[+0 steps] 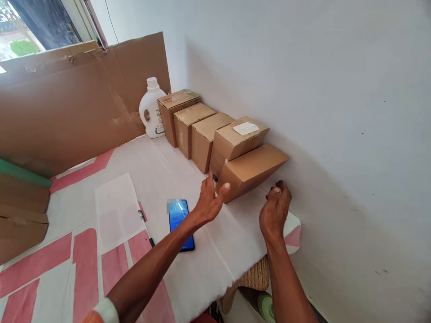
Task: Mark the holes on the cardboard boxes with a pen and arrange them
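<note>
My left hand [209, 202] is beside the near end of the front brown cardboard box [256, 166], with thumb and fingers spread apart. A small dark object [215, 178] shows just past its fingertips, by the base of the boxes; its kind is unclear. Off the right end of that box, close to the wall, my right hand [275, 208] has its fingers curled in. Whether something small is in them is hidden. The front box leans at a tilt. Behind it, a box with a white label [246, 128] stands in a row with several others [195, 112].
A white jug [154, 110] stands at the row's far end, before a large cardboard sheet [84, 98]. A smartphone [178, 220], a pen [145, 226] and a white paper sheet [117, 206] lie on the pink-and-white cloth [84, 264]. The wall [336, 112] bounds the right side.
</note>
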Tool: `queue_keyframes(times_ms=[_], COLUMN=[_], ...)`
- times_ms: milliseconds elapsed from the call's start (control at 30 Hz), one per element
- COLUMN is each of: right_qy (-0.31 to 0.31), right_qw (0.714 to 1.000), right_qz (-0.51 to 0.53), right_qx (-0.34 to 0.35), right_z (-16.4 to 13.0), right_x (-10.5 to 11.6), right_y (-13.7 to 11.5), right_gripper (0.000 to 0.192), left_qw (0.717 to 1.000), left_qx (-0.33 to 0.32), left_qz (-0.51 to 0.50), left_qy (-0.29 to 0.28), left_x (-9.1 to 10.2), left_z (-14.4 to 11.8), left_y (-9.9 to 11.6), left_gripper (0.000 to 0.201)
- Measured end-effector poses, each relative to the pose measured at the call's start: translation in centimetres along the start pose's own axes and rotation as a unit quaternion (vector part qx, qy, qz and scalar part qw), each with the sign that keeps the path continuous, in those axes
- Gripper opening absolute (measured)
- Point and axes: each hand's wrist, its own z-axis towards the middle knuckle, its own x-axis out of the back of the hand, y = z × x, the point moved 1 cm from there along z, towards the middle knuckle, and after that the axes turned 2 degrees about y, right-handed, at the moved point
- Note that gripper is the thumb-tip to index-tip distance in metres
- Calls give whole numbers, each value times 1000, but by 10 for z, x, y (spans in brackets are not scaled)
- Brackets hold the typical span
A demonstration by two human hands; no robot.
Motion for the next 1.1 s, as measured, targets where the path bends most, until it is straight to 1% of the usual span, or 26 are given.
queue_keyframes(times_ms=[67,133,200,267,333,367,400,467,533,600,633,700,767,833,900,967,1033,1100], right_qy=[17,12,-6,-27,-44,-55,-70,-130,-211,-297,-340,-420,-491,-541,-562,-561,-566,-575], right_qw=[1000,1000,999,998,996,994,993,986,969,944,929,894,859,830,818,822,820,813], right_qz=[5,19,33,52,75,87,94,101,104,112,118,129,130,122,104,81,57,38], right_qx=[-1,-15,-26,-34,-29,-20,-4,39,76,90,90,82,69,61,61,57,60,81], right_z=[11,19,22,17,1,-12,-29,-68,-112,-156,-177,-216,-247,-271,-285,-291,-293,-293], right_x=[-13,-20,-17,-6,7,13,16,14,-1,-24,-37,-63,-86,-103,-115,-122,-125,-126], right_y=[7,10,9,2,-14,-25,-37,-64,-88,-106,-112,-118,-116,-108,-94,-80,-69,-65], right_gripper=[83,84,84,80,71,65,57,48,41,37,38,39,40,42,46,53,60,57], left_qw=[1000,1000,1000,1000,998,996,994,991,988,980,970,940,907,882,868,863,860,862], left_qx=[2,-1,-1,-13,-49,-72,-93,-112,-98,-60,-34,19,55,77,95,108,116,122], left_qz=[0,-6,-12,-22,-37,-46,-54,-59,-51,-52,-62,-93,-120,-133,-122,-101,-96,-96], left_qy=[-15,-16,-13,-12,-13,-9,2,50,106,183,234,328,401,445,471,484,488,482], left_x=[-12,-19,-20,-13,3,16,31,69,109,145,159,179,188,190,189,187,187,187], left_z=[12,17,15,2,-23,-39,-58,-102,-151,-201,-226,-270,-302,-322,-329,-331,-331,-331], left_y=[3,5,6,8,10,11,11,3,-16,-45,-63,-101,-135,-159,-172,-177,-179,-178], left_gripper=[101,102,101,100,97,94,89,81,80,84,86,88,90,91,92,92,86,77])
